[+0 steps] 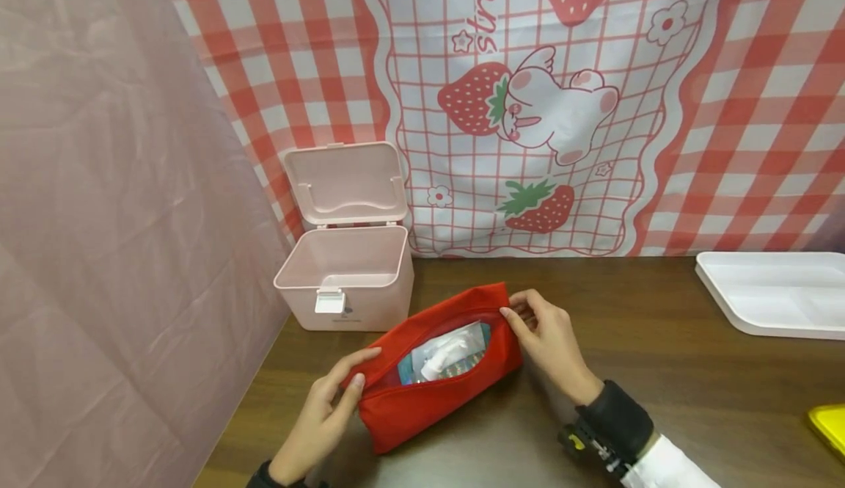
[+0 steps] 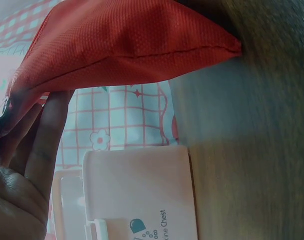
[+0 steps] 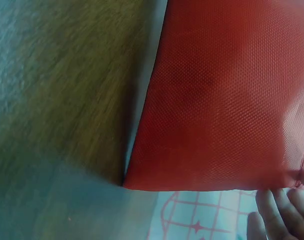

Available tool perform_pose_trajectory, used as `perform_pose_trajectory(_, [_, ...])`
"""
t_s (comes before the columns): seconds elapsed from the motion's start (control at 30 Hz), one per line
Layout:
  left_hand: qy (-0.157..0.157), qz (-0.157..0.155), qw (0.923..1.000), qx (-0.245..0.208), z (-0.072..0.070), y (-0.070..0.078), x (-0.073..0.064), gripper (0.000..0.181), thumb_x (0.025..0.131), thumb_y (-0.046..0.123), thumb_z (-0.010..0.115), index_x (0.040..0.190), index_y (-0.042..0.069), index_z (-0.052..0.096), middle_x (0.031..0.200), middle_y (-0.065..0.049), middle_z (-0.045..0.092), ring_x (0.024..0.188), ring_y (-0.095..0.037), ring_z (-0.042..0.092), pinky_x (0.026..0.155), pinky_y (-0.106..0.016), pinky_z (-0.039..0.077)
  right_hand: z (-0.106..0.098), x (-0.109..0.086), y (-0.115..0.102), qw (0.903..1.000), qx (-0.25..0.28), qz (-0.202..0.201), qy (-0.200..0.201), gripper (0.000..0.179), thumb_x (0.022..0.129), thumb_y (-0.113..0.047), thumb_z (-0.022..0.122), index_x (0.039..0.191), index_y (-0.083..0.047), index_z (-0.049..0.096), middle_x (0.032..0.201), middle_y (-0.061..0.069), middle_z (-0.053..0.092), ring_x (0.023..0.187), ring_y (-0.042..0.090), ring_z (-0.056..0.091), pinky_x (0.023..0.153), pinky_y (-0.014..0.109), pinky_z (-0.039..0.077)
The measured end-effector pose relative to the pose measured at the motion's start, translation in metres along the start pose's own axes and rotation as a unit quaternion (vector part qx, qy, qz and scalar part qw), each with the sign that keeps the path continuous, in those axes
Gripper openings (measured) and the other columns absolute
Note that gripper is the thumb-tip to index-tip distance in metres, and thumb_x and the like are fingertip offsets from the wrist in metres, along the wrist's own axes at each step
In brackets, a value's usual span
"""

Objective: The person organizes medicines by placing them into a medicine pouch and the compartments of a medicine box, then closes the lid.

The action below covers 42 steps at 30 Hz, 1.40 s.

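Note:
A red fabric zip pouch (image 1: 422, 418) lies at a slant over the wooden table, its long zipped mouth spread wide. Inside show clear and white plastic packets (image 1: 452, 348) with teal edges. At the pouch's left end, my left hand (image 1: 323, 407) pinches the fabric between thumb and fingers. My right hand (image 1: 548, 337) grips the upper right corner beside the end of the zip. In the left wrist view, the pouch (image 2: 132, 40) has its end raised with fingers behind it. The right wrist view has its textured side (image 3: 216, 100), with fingertips (image 3: 274, 215) at the edge.
Behind the pouch at left stands a pale pink medicine chest (image 1: 350, 315), lid raised and inside bare. A white divided tray (image 1: 752, 319) sits at the far right. The corner of a yellow object (image 1: 830, 425) shows at the right edge. Checked strawberry cloth (image 1: 317, 55) hangs behind the table.

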<state>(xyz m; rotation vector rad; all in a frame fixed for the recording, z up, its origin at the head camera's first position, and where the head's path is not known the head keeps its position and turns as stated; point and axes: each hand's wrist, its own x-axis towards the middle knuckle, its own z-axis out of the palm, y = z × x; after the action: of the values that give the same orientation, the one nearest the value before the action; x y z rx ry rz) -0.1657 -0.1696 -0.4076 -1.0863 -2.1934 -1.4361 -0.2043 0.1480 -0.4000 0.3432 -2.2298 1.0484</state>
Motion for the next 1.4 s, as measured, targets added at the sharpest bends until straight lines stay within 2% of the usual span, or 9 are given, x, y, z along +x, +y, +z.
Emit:
perform_pose_trajectory(0.1, [-0.003,-0.006,1.0,-0.004,0.0,0.001,0.0,0.042,0.09,-0.011,0.041,0.129,0.003,0.046,0.058,0.004,0.035,0.05,0.007,0.032,0.041,-0.013,0.033,-0.002,-0.002,-0.006,0.9993,-0.018,-0.023,0.021,0.019,0.077,-0.007,0.071,0.089,-0.005,0.056,0.076,0.001,0.057,0.064,0.008,0.051,0.054,0.024,0.047])
perform_pose_trajectory(0.2, [-0.005,-0.008,0.9999,-0.008,-0.001,0.002,0.0,0.041,0.091,-0.011,0.041,0.129,0.003,0.046,0.058,0.004,0.036,0.05,0.007,0.032,0.041,-0.013,0.033,-0.003,-0.004,-0.014,0.9959,-0.029,-0.078,0.036,0.02,0.075,-0.004,0.072,0.086,-0.006,0.056,0.076,0.0,0.053,0.065,0.008,0.048,0.054,0.02,0.043])
perform_pose_trajectory(0.33, [-0.006,-0.009,0.9998,-0.016,0.0,0.001,0.0,0.041,0.091,-0.011,0.04,0.129,0.002,0.045,0.062,0.003,0.037,0.051,0.006,0.033,0.041,-0.014,0.034,-0.001,-0.005,-0.028,0.9833,-0.02,-0.181,0.001,0.016,0.075,-0.002,0.069,0.086,-0.008,0.059,0.08,-0.003,0.056,0.074,0.009,0.05,0.063,0.019,0.04])
perform_pose_trajectory(0.5, [-0.007,-0.006,0.9997,-0.022,0.0,0.001,0.0,0.042,0.09,-0.012,0.04,0.13,0.002,0.045,0.065,0.002,0.037,0.051,0.006,0.032,0.042,-0.014,0.034,0.003,-0.004,-0.043,0.9427,-0.019,-0.31,-0.121,0.023,0.078,-0.019,0.071,0.098,-0.01,0.063,0.099,-0.001,0.062,0.095,0.013,0.054,0.083,0.03,0.042])
perform_pose_trajectory(0.6, [-0.006,-0.003,0.9998,-0.02,0.001,0.001,0.0,0.042,0.09,-0.012,0.041,0.13,0.002,0.045,0.07,0.0,0.041,0.053,0.004,0.034,0.045,-0.014,0.037,0.006,-0.004,-0.046,0.9149,-0.045,-0.351,-0.193,0.037,0.079,-0.036,0.069,0.106,-0.012,0.063,0.109,-0.001,0.062,0.105,0.013,0.053,0.092,0.033,0.04])
perform_pose_trajectory(0.77, [-0.003,0.005,0.9999,-0.015,0.001,0.0,0.001,0.042,0.089,-0.013,0.041,0.129,0.001,0.046,0.079,-0.003,0.048,0.058,0.0,0.041,0.053,-0.015,0.042,0.009,-0.004,-0.045,0.8845,-0.09,-0.395,-0.231,0.032,0.078,-0.038,0.069,0.102,-0.018,0.064,0.112,-0.002,0.063,0.107,0.013,0.055,0.091,0.034,0.042])
perform_pose_trajectory(0.9, [-0.004,0.008,0.9999,-0.014,0.0,0.0,0.0,0.043,0.089,-0.013,0.041,0.129,0.001,0.046,0.065,0.002,0.041,0.052,0.004,0.036,0.046,-0.014,0.037,0.01,-0.005,-0.045,0.8789,-0.106,-0.408,-0.223,0.019,0.078,-0.031,0.071,0.091,-0.019,0.065,0.106,-0.002,0.064,0.102,0.014,0.056,0.088,0.035,0.043])
perform_pose_trajectory(1.17, [-0.006,0.008,0.9999,-0.012,0.001,-0.001,0.0,0.043,0.089,-0.013,0.042,0.129,0.002,0.046,0.061,0.003,0.04,0.05,0.0,0.038,0.045,-0.014,0.037,0.012,-0.007,-0.044,0.8781,-0.121,-0.416,-0.204,0.012,0.083,-0.027,0.067,0.088,-0.017,0.069,0.093,-0.005,0.068,0.089,0.013,0.055,0.082,0.033,0.044])
perform_pose_trajectory(1.4, [0.0,0.013,0.9999,0.002,0.002,-0.002,-0.001,0.043,0.089,-0.013,0.043,0.129,0.003,0.046,0.057,0.006,0.036,0.051,0.006,0.035,0.043,-0.012,0.035,0.016,-0.009,-0.043,0.884,-0.12,-0.415,-0.178,0.02,0.084,-0.026,0.065,0.072,-0.016,0.052,0.058,-0.011,0.055,0.068,0.01,0.048,0.068,0.026,0.04])
